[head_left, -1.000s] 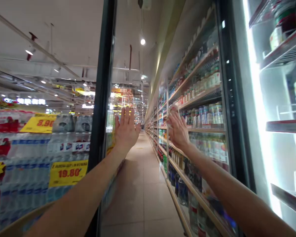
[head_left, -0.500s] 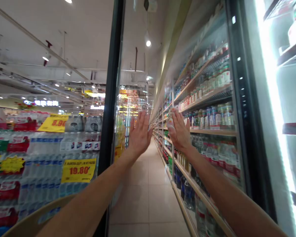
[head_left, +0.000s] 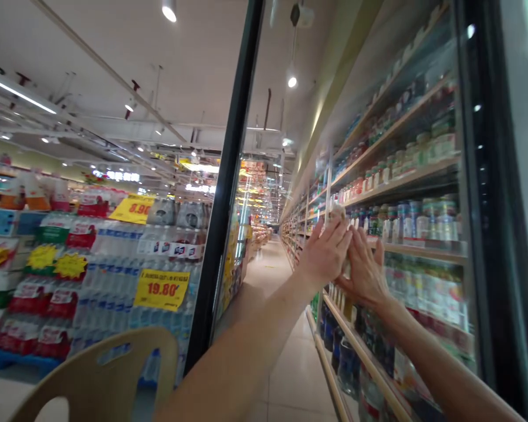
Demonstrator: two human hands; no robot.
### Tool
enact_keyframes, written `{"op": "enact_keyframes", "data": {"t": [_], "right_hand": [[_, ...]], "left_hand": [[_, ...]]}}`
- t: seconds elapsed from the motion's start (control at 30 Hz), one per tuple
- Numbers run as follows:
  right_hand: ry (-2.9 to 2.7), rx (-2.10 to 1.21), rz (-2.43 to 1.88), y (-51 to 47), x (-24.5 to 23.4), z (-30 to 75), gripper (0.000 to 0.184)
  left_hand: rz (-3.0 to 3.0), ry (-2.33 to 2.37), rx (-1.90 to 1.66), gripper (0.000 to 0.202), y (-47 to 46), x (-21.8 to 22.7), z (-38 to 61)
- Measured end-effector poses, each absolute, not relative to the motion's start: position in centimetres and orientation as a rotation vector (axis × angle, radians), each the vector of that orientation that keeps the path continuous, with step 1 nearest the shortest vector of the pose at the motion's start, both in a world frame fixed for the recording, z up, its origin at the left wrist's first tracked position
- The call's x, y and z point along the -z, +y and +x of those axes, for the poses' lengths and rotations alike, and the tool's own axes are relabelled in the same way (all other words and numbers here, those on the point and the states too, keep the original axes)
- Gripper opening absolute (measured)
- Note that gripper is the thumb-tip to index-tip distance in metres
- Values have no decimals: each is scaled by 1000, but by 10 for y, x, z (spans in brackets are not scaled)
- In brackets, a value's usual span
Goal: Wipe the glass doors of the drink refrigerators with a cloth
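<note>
A glass door [head_left: 268,193] with a black frame stands in front of me. My left hand [head_left: 328,252] lies nearly flat at the glass, fingers stretched up and to the right. Close against it, my right hand [head_left: 365,272] has its fingers extended and its thumb apart. Between the hands and the glass is a pale, crumpled cloth [head_left: 338,212], which shows above the left fingertips. Most of it is hidden by the fingers, and its exact kind is hard to make out.
Shelves of bottles and cans [head_left: 405,220] show in the glass at right. A beige chair back [head_left: 114,346] stands at lower left, before stacked packs of bottled water [head_left: 110,281] with a yellow price sign [head_left: 162,289]. The door's black edge [head_left: 233,158] slants beside my left arm.
My left hand has moved right across the glass and now meets the right hand at the cloth. The view has turned left, showing more of the chair.
</note>
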State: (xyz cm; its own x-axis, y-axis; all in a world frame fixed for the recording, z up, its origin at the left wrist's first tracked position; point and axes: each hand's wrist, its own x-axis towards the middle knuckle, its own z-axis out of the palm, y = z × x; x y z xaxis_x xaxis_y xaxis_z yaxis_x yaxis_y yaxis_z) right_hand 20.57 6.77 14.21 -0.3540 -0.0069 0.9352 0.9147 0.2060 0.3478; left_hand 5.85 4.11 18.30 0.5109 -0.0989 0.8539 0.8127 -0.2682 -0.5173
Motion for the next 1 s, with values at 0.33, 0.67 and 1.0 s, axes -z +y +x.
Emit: {"op": "enact_keyframes", "data": {"t": [0.33, 0.67, 1.0], "right_hand": [[-1379, 1169, -997, 69, -135, 209, 64], [-1357, 1151, -1012, 68, -130, 202, 63], [-1345, 1165, -991, 69, -128, 201, 62]], "left_hand": [[-1681, -738, 1017, 35, 34, -210, -14], [-1613, -870, 1088, 45, 42, -204, -2], [-1668, -748, 1025, 51, 45, -193, -4]]}}
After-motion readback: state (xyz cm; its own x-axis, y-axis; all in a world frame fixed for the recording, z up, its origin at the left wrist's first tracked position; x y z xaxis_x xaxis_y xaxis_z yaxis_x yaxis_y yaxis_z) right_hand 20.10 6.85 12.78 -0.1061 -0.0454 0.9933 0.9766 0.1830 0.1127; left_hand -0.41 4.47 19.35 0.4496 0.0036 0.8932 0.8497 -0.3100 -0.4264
